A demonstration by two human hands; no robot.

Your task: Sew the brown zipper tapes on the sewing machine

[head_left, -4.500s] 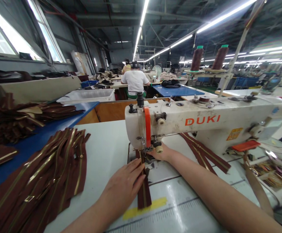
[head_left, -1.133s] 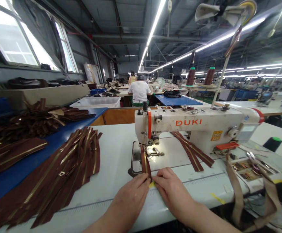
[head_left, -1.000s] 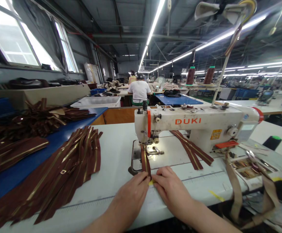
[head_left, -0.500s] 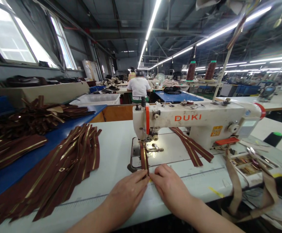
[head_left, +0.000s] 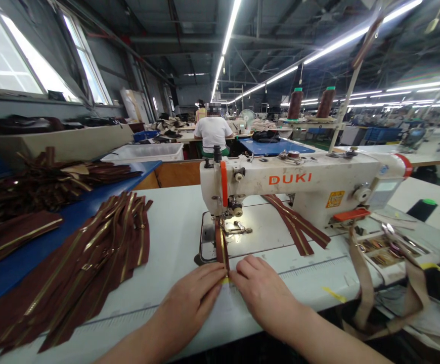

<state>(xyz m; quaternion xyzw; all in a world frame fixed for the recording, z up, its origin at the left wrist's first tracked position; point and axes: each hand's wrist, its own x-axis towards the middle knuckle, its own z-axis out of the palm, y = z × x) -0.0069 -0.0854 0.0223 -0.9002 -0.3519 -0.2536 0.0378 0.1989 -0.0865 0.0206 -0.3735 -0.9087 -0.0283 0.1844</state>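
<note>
A brown zipper strip (head_left: pixel 222 245) with gold teeth runs under the needle area of the white sewing machine (head_left: pixel 256 182). Its near end lies between my two hands. My left hand (head_left: pixel 195 290) has its fingertips pressed together on the strip's left edge. On the right edge, my right hand (head_left: pixel 258 283) holds the strip with bent fingers. Both hands rest low over the table, just in front of the metal plate. Two more zipper strips (head_left: pixel 299 225) cross each other under the machine arm. The exact fingertip grip is partly hidden.
A pile of brown zippers (head_left: pixel 102 242) covers the table's left side, with more on a blue surface (head_left: pixel 0 283). At the right are a tray of small parts and scissors (head_left: pixel 387 250), a beige strap (head_left: pixel 362 283) and a black thread cone (head_left: pixel 422 211). A person (head_left: pixel 213 132) sits ahead.
The view has shifted slightly, so the machine and piles appear a little further left. Both hands stay at the strip's near end, and more of the yellow mark by the fingertips shows.
</note>
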